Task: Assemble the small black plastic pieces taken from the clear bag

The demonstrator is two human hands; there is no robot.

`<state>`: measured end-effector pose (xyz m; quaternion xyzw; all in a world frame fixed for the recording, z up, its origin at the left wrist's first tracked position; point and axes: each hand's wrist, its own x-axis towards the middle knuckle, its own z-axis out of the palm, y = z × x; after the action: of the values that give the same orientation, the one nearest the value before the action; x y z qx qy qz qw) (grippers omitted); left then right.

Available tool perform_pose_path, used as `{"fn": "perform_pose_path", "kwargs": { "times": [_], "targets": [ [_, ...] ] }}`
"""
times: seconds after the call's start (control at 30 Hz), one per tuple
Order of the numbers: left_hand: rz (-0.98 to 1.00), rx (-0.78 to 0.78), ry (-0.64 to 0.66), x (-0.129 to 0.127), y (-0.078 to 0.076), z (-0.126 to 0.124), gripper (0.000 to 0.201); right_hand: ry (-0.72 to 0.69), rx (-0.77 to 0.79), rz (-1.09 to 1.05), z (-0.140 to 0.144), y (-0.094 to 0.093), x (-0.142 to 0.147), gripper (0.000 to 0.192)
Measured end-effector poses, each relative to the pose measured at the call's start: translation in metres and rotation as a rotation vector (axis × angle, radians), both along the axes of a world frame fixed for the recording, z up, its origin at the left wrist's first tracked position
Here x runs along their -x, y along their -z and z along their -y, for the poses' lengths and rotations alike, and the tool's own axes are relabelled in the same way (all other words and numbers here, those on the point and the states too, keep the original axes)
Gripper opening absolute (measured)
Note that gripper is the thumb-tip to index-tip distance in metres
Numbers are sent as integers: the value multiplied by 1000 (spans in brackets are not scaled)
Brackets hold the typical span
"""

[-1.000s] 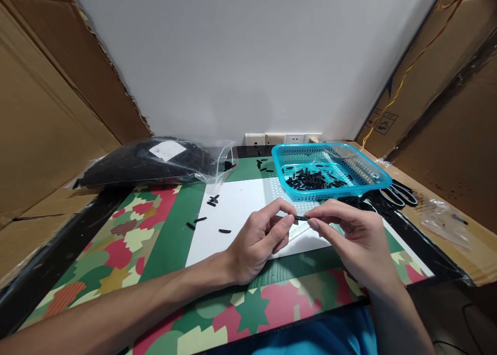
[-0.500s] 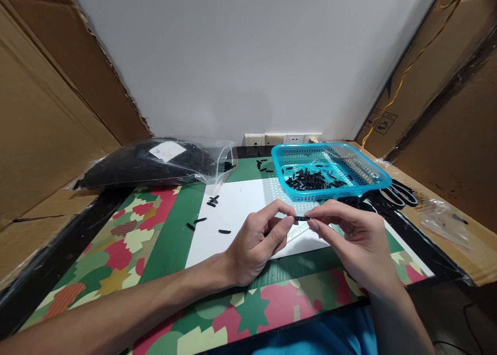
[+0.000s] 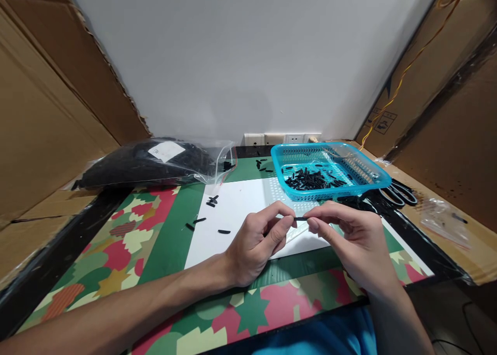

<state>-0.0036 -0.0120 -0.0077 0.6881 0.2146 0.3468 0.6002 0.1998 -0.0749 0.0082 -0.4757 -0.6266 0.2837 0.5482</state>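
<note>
My left hand (image 3: 261, 239) and my right hand (image 3: 351, 238) meet over the white sheet (image 3: 240, 210), fingertips pinched together on one small black piece (image 3: 300, 219) held between them. A clear plastic strip (image 3: 295, 231) lies just under the hands. A few loose black pieces (image 3: 224, 232) lie on the sheet to the left. Behind the hands stands a blue basket (image 3: 373, 181) with many black pieces (image 3: 308, 179) inside.
A clear bag of black parts (image 3: 155, 161) lies at the back left. Black scissors (image 3: 399, 193) rest right of the basket, and a small clear bag (image 3: 442, 218) sits further right. Cardboard walls close both sides. Wall sockets (image 3: 281, 138) are at the back.
The hands have hardly moved; the fingertips have closed in slightly on the black piece, leaving less of it showing.
</note>
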Motion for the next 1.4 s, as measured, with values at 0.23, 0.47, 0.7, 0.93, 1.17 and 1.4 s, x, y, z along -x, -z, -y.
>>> {"fn": "perform_pose_path", "kwargs": {
  "times": [0.23, 0.47, 0.7, 0.93, 1.17, 1.4],
  "targets": [
    [-18, -12, -16, 0, -2, 1, 31, 0, 6, -6, -2, 1, -1, 9],
    [-9, -4, -49, -1, -3, 0, 31, 16, -6, 10, -3, 2, -1, 7],
    [-12, 1, -28, -1, -1, 0, 32, 16, -4, 28, -2, 2, 0, 7],
    [-10, 21, -10, -2, 2, -1, 32, 20, 3, 49, -1, 1, 1, 10],
    [-36, 12, -25, -2, -2, 0, 36, 10, 5, 54, 0, 0, 1, 10],
    [-52, 16, -16, 0, -3, 1, 37, -6, 7, 54, -1, -2, 2, 14]
  ]
}}
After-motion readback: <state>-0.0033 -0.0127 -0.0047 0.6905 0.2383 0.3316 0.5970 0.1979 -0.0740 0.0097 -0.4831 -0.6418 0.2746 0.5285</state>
